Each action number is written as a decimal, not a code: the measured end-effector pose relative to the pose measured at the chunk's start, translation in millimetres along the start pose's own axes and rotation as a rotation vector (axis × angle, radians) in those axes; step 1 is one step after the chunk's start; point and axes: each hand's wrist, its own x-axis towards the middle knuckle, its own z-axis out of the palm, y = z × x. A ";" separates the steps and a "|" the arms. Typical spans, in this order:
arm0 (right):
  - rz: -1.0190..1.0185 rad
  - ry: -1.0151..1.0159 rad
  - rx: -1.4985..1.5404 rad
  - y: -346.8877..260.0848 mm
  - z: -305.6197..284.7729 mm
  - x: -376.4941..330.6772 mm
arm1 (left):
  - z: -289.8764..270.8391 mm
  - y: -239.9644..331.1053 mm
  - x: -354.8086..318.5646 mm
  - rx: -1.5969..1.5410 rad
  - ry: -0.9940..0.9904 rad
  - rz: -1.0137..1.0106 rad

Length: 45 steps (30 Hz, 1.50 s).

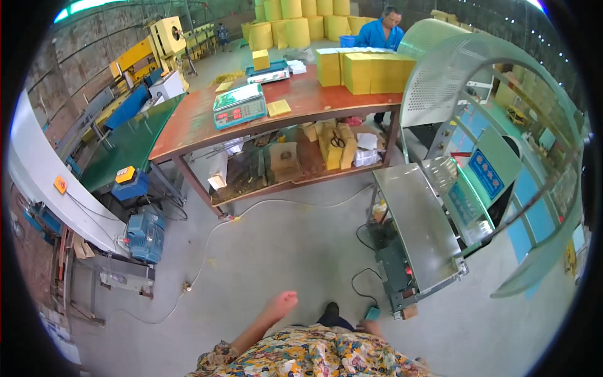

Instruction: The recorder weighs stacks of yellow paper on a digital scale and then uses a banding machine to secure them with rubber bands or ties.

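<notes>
My left hand (281, 306) is held out over the grey floor in front of my body. Its fingers are curled in, and nothing shows in them. At the lower edge, my right hand (370, 327) hangs close to my side, mostly cut off by my patterned top, so its fingers cannot be made out. Just beyond it, a small green foot pedal (373, 313) appears on the floor with a black cable. Neither hand touches the red-topped table (188, 120) ahead, which carries digital scales (239, 107) and yellow paper stacks (370, 73).
A metal-topped machine (419, 220) with a curved perforated guard (433, 81) stands at right. At left are a green conveyor belt (129, 147) and a blue motor (146, 234). A white cable (207, 251) crosses the floor. A co-worker (380, 32) in blue is behind the table.
</notes>
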 end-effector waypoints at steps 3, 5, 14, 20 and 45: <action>-0.181 -0.098 -0.693 -90.9 21.7 50.2 | -40.1 6.8 63.2 -0.187 0.199 -0.024; 0.000 0.083 -0.270 -183.6 91.1 44.0 | -54.7 32.6 82.6 -0.224 0.255 -0.053; -0.091 -0.104 -0.275 -350.8 229.8 161.1 | -194.7 98.8 272.2 -0.224 0.416 0.021; -0.043 -0.200 -0.205 -440.3 331.4 223.8 | -358.2 247.1 442.3 0.196 0.685 0.465; -0.247 -0.917 -0.431 -861.9 593.0 314.1 | -555.5 295.1 636.3 0.925 0.664 0.443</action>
